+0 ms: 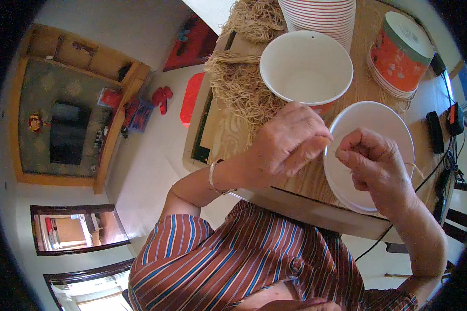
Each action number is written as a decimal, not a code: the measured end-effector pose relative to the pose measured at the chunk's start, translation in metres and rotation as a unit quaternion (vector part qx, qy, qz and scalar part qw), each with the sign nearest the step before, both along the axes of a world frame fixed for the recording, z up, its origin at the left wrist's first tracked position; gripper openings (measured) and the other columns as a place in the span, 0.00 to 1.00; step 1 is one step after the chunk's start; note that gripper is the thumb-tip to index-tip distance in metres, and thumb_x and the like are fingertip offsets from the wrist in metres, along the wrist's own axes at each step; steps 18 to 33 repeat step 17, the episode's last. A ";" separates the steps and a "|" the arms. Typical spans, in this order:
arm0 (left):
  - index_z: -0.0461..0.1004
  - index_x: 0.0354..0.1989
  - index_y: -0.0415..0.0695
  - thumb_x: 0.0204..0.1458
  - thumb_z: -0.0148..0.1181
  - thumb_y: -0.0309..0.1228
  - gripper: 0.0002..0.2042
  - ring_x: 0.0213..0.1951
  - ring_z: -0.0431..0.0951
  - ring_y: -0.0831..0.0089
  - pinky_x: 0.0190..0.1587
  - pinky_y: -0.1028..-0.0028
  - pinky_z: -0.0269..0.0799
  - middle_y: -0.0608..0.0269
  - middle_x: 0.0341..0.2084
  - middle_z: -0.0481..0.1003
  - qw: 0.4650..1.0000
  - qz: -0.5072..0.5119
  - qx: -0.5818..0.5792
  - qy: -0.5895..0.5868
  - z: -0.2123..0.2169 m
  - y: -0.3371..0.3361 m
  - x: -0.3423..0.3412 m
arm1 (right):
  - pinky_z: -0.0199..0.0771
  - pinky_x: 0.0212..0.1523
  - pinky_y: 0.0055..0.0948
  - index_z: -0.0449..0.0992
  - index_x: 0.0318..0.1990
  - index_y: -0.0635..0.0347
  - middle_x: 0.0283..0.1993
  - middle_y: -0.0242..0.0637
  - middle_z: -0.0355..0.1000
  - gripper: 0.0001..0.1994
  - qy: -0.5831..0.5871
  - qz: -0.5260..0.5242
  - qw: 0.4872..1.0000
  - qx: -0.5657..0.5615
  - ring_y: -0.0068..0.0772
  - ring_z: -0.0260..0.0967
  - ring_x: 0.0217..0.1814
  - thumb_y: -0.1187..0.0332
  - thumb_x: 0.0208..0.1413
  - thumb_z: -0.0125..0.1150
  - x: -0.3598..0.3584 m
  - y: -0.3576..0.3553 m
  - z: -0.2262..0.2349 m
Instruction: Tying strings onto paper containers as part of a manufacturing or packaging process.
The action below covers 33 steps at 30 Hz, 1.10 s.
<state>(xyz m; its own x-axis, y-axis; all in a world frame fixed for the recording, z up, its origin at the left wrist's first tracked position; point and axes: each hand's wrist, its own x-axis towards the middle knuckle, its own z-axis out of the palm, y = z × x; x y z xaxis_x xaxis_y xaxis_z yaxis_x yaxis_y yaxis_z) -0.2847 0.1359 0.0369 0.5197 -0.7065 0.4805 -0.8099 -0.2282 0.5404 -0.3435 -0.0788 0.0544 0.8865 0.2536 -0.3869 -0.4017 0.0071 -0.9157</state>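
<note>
Pinching a thin pale string point(414, 167) between them, the left hand point(288, 142) and right hand point(372, 161) hover with fingers closed over a white lid point(371, 116) lying on the wooden surface point(306, 181), just beside an empty white bucket point(306, 67) and tan string bundles point(241, 85).

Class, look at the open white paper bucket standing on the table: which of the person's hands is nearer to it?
Left. The left hand is right against the front rim of the white bucket, while the right hand sits farther off, over the stack of white lids.

Pale floor point(155, 140), wooden shelving point(109, 124), perhaps daylit.
</note>
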 end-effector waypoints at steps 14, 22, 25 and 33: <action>0.68 0.30 0.40 0.57 0.54 0.29 0.07 0.32 0.68 0.61 0.38 0.67 0.65 0.58 0.27 0.67 0.999 -0.014 -0.043 0.021 -0.006 -0.010 -0.008 | 0.53 0.24 0.12 0.74 0.32 0.59 0.24 0.18 0.64 0.04 -0.058 0.002 0.998 0.029 0.07 0.57 0.26 0.71 0.57 0.61 -0.004 0.009 0.004; 0.67 0.32 0.41 0.58 0.53 0.29 0.06 0.34 0.67 0.63 0.41 0.67 0.64 0.59 0.29 0.67 0.997 -0.028 -0.026 0.066 -0.005 -0.007 -0.007 | 0.54 0.25 0.13 0.75 0.33 0.59 0.25 0.18 0.64 0.03 -0.055 -0.001 0.998 0.026 0.08 0.57 0.27 0.71 0.57 0.61 -0.005 0.009 0.004; 0.67 0.32 0.41 0.58 0.53 0.29 0.06 0.34 0.67 0.63 0.41 0.67 0.64 0.59 0.29 0.67 0.997 -0.028 -0.026 0.066 -0.005 -0.007 -0.007 | 0.54 0.25 0.13 0.75 0.33 0.59 0.25 0.18 0.64 0.03 -0.055 -0.001 0.998 0.026 0.08 0.57 0.27 0.71 0.57 0.61 -0.005 0.009 0.004; 0.67 0.32 0.41 0.58 0.53 0.29 0.06 0.34 0.67 0.63 0.41 0.67 0.64 0.59 0.29 0.67 0.997 -0.028 -0.026 0.066 -0.005 -0.007 -0.007 | 0.54 0.25 0.13 0.75 0.33 0.59 0.25 0.18 0.64 0.03 -0.055 -0.001 0.998 0.026 0.08 0.57 0.27 0.71 0.57 0.61 -0.005 0.009 0.004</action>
